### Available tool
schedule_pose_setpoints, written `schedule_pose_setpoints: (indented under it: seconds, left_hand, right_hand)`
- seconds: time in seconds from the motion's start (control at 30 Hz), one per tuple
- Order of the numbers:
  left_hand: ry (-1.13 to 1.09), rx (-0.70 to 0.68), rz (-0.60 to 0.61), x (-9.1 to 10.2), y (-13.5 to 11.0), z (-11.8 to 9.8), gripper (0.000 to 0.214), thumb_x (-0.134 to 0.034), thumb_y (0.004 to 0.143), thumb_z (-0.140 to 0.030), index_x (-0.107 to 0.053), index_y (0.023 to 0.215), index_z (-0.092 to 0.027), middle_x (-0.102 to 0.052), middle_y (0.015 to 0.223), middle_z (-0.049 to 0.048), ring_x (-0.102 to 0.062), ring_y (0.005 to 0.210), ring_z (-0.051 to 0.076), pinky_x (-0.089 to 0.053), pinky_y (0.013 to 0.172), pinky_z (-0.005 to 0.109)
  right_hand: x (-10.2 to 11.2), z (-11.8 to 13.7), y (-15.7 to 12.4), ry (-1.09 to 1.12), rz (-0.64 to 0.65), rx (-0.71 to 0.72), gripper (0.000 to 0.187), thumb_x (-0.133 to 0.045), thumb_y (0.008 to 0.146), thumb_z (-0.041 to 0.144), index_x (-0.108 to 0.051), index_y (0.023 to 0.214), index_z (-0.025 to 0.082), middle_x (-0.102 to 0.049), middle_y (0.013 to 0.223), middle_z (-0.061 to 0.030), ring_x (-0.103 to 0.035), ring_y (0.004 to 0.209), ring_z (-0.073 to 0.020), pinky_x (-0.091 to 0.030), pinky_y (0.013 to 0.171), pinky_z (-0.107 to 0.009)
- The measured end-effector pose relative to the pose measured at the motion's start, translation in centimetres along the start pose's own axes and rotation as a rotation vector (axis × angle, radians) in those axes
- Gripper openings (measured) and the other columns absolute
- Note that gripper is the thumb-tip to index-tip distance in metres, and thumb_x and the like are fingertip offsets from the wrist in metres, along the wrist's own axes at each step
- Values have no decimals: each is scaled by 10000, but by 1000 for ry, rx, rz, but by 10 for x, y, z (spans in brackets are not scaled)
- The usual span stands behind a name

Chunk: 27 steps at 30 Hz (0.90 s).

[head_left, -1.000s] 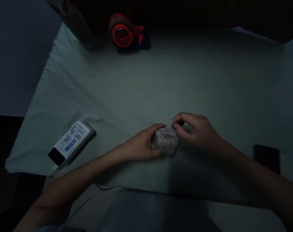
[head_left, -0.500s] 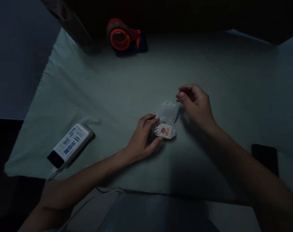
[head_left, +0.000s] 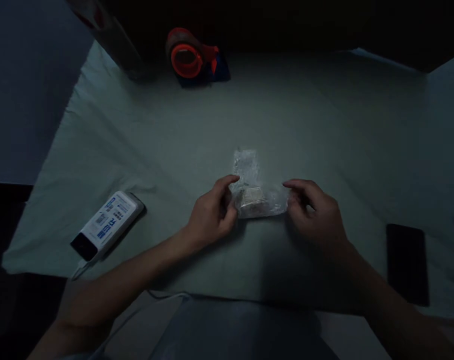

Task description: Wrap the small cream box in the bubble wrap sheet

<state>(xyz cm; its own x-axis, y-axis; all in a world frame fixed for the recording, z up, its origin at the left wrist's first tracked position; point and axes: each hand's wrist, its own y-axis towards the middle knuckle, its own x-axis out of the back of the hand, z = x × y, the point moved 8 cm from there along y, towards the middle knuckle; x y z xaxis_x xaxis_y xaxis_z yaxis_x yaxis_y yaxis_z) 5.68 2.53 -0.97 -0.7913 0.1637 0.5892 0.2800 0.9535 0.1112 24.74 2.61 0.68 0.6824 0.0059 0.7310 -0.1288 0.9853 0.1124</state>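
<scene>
Crinkly clear packet (head_left: 255, 197) is lying on the pale cloth (head_left: 287, 110) near the front middle of the head view, and it is now spreading out rather than sitting bundled. A second ago both hands were cupping it as one tight lump. Half a second ago the right hand (head_left: 315, 215) was lifting one flap up and away from the body. Now that flap is resting flat, pointing away from the person, while a second stretch of wrap is reaching out to the right. The wrapping is coming open in two directions, so the small pale item inside is showing more plainly at the centre.

The left hand (head_left: 212, 215) is grasping the packet's left end, with the thumb over the top edge and the fingers curling against the side. The right hand has come down and is touching the right end of the wrap. In this dim light it appears to be pinching the film between thumb and forefinger, though it may only be pressing it down. The packet is therefore sitting directly between the two hands, touching both.

A white device (head_left: 107, 225) is lying well to the left of the left hand, a dark phone (head_left: 407, 262) is sitting off to the right of the right forearm, and an orange tape dispenser (head_left: 191, 57) is standing at the far edge of the cloth, all apart from the packet.
</scene>
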Motion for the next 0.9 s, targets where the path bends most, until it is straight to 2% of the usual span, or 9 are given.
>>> schedule_pose_setpoints:
  seconds: [0.07, 0.13, 0.23, 0.33, 0.43, 0.53, 0.7, 0.8, 0.9]
  left_hand:
    - [88, -36, 97, -4, -20, 2, 503, -457, 764, -111, -419, 1262, -172, -544, 730, -21, -518, 636, 107, -443, 645, 231]
    - [175, -61, 170, -8, -37, 5, 447, -441, 760, -108, -478, 1204, -149, -577, 752, 6, -541, 661, 126, -457, 647, 248]
    - [306, -79, 197, -9, -46, 8, 317, -444, 799, -154, -561, 1093, -121, -576, 802, 54, -553, 713, 159, -480, 658, 284]
    - [416, -104, 111, -1, -36, 1, 263, -484, 848, -247, -596, 1045, -113, -547, 977, 129, -552, 868, 212, -502, 719, 340]
    - [472, -189, 107, -6, -18, -12, 257, -483, 864, -210, -592, 1090, -154, -438, 1263, 169, -457, 1150, 294, -476, 870, 437]
    - [509, -216, 189, -20, 0, -19, 259, -448, 879, -162, -589, 1095, -168, -415, 1325, 153, -442, 1192, 293, -459, 913, 441]
    - [712, 8, 292, -21, 7, 8, 316, -455, 867, -153, -537, 1172, -140, -561, 939, 102, -563, 825, 218, -505, 735, 357]
    - [708, 59, 234, -5, -4, 26, 375, -521, 860, -269, -520, 1199, -111, -532, 1007, 141, -532, 946, 270, -501, 787, 394]
    - [667, -34, 117, 10, -13, 31, 441, -563, 849, -324, -494, 1247, -146, -412, 1273, 179, -393, 1194, 335, -421, 951, 486]
  right_hand:
    - [1, -10, -18, -56, 32, -34, 231, -474, 793, 161, -606, 982, 168, -608, 705, 1, -481, 480, -98, -406, 508, -244]
    - [-8, -19, -34, -111, 157, -41, 228, -456, 786, 149, -617, 946, 158, -651, 737, -19, -528, 496, -112, -426, 529, -256]
    - [-15, -25, -46, -198, 291, -26, 210, -449, 805, 165, -630, 913, 162, -670, 766, -35, -601, 592, -154, -458, 576, -284]
    - [-3, -10, -37, -286, 177, 50, 190, -468, 849, 224, -642, 874, 151, -644, 791, -70, -617, 702, -196, -481, 627, -320]
    - [4, 23, -22, -287, 43, 234, 208, -459, 859, 185, -649, 916, 121, -646, 869, -112, -608, 829, -223, -502, 718, -349]
    - [-19, 45, -12, -229, 170, 362, 299, -410, 843, 102, -619, 1056, 97, -666, 1028, -129, -600, 971, -233, -504, 853, -368]
    - [-42, 11, 2, -345, 316, 137, 408, -371, 878, 151, -509, 1251, 59, -591, 1223, -186, -567, 1115, -284, -483, 944, -451]
    - [-39, -14, -6, -329, 361, 138, 412, -406, 888, 202, -500, 1266, 71, -493, 1342, -197, -465, 1246, -299, -416, 1025, -481]
    - [-36, -24, -18, -213, 432, 226, 389, -430, 889, 208, -505, 1260, 119, -416, 1416, -168, -364, 1329, -274, -356, 1077, -483]
